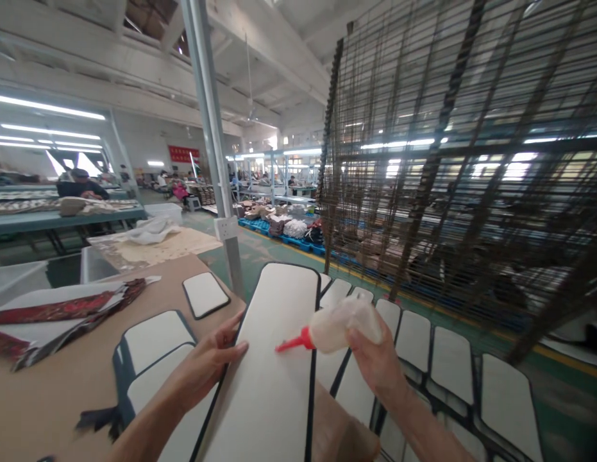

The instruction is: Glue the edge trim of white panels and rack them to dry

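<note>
My left hand [214,359] grips the left edge of a long white panel [274,301] with dark edging and rounded corners, its thumb on the white face. The panel is tilted up in front of me. In my right hand [375,359] is a translucent squeeze bottle [344,324] with a red nozzle [294,343]. The bottle lies nearly level, its nozzle pointing left over the panel's face. Whether the tip touches the panel I cannot tell. Left of the panel, similar white pads [156,340] with dark edging overlap on the brown tabletop [62,401].
A smaller white pad [205,295] lies near the table's far edge. Patterned red fabric [62,311] rests at the left. Rows of pads [452,359] fill the right side, below a tall wire rack [423,160]. A metal post [214,128] with a socket box stands beyond the table.
</note>
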`<action>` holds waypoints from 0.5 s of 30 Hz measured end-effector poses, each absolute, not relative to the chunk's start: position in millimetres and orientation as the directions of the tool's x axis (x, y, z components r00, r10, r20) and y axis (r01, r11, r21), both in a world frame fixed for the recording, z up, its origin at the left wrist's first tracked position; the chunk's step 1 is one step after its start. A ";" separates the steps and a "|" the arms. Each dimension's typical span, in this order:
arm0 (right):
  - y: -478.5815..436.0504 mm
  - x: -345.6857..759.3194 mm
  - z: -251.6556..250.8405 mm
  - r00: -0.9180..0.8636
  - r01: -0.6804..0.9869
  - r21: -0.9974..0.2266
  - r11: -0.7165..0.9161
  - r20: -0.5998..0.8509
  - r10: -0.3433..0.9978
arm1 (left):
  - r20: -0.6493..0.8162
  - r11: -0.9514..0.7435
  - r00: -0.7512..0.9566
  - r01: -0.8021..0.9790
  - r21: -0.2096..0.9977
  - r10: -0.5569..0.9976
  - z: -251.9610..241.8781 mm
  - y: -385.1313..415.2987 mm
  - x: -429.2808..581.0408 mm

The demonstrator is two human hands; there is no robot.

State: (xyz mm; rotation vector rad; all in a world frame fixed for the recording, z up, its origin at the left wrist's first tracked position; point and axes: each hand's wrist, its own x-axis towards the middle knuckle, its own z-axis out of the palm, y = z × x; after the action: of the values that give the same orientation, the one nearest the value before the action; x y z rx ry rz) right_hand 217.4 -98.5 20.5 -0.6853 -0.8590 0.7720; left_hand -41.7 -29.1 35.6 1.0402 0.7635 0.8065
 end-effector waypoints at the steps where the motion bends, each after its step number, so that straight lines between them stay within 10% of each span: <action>1: -105.5 218.9 13.8 0.379 -0.304 -0.804 0.511 0.390 0.839 | -0.162 0.290 0.492 -0.196 0.937 0.855 35.3 -27.3 -37.4; 15: -135.7 333.6 6.2 0.624 -0.306 -0.747 0.590 0.310 0.717 | -0.298 0.326 0.256 -0.076 0.942 0.920 17.2 0.7 64.0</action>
State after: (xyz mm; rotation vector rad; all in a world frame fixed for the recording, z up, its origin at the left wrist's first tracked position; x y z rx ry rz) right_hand 333.6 -135.7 6.2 -0.7075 -0.6507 0.6466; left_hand 64.0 0.7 17.2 0.9978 1.0837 0.8550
